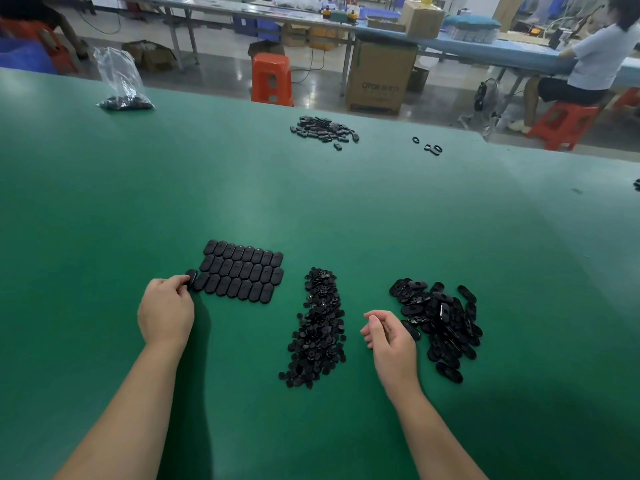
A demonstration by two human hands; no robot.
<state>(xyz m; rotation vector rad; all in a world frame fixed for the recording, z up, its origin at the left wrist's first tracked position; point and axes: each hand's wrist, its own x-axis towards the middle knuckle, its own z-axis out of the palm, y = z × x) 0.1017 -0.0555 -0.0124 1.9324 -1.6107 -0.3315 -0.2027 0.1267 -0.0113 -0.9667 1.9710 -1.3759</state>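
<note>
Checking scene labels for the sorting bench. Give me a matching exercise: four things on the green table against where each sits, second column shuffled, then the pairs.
Things
1 neat rows of oval pieces
2 heap of small round pieces
3 loose heap of oval shells
4 clear plastic bag

Places
A far end of the table, left side
B between the left hand and the right hand
C just right of the right hand
D beside the oval piece that the left hand pinches

Pairs: 1-D, 2-B, 3-C, 4-A
</note>
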